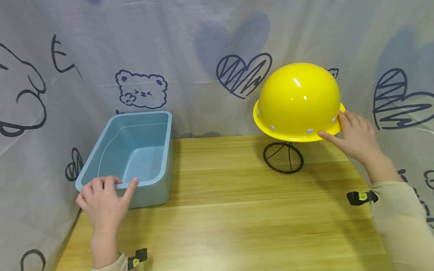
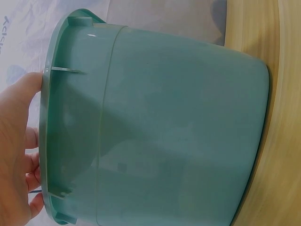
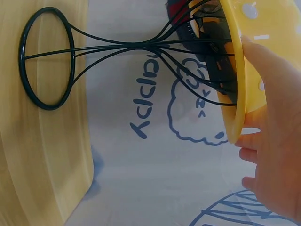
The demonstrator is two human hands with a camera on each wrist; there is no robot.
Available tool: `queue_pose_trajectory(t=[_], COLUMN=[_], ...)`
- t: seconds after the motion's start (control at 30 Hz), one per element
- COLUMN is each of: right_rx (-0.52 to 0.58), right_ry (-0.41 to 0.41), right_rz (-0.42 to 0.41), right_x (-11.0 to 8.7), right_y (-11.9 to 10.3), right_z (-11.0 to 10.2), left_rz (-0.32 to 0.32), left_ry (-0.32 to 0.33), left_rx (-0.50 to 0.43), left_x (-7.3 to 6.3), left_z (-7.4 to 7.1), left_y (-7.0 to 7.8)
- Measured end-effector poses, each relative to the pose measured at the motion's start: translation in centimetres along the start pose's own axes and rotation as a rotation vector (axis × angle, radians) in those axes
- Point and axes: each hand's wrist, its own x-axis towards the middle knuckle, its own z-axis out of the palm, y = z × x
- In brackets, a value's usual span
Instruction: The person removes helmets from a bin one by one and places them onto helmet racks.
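My left hand (image 1: 105,205) rests on the near rim of a blue-green plastic bin (image 1: 166,180), thumb laid along the edge and fingers loosely bent. From the left wrist view, the bin's outer wall (image 2: 178,127) rises from the wood, with fingertips right at its lip. My right hand (image 1: 357,137) holds the brim of a shiny yellow hard hat (image 1: 300,101) at its right side, thumb against the near part of the brim. Beneath the hat, a black wire stand (image 1: 283,171) reaches up into it, over the dark inner harness (image 3: 218,61) in the right wrist view.
Both objects are on a wooden table (image 1: 217,210), the bin at its left and the stand at its back right. A pale curtain (image 1: 190,45) printed with hearts and bears hangs close behind and along both sides.
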Motion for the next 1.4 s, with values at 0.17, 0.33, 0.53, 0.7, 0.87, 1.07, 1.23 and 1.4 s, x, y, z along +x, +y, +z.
queue_pose_trajectory(t=[0.17, 0.33, 0.53, 0.7, 0.87, 1.07, 1.23, 1.4], right_rx=[0.053, 0.132, 0.292, 0.373, 0.432, 0.494, 0.512, 0.486], right_ry=[-0.034, -0.088, 0.01, 0.003, -0.028, -0.068, -0.077, -0.064], right_rz=[-0.007, -0.01, -0.026, -0.038, -0.049, -0.064, -0.071, -0.101], right_x=[0.3, 0.5, 0.2, 0.6, 1.0, 1.5, 2.0, 2.5], right_y=[0.2, 0.5, 1.2, 1.5, 1.8, 1.4, 0.4, -0.7], right_z=[0.4, 1.1, 1.7, 1.6, 1.8, 2.1, 2.3, 2.6], left_rz=[0.003, 0.015, 0.019, 0.016, 0.009, -0.003, -0.002, 0.003], left_ry=[-0.004, 0.013, 0.015, 0.031, 0.023, 0.007, -0.022, -0.005], left_rx=[-0.002, -0.005, -0.002, -0.007, 0.0, 0.002, 0.008, 0.001], left_x=[0.1, 0.1, -0.2, -0.3, -0.4, -0.3, -0.2, -0.2], left_z=[-0.1, -0.1, -0.2, -0.5, -0.7, -1.0, -1.2, -1.4], left_y=[-0.1, -0.2, 0.0, 0.2, 0.4, 0.3, 0.2, 0.1])
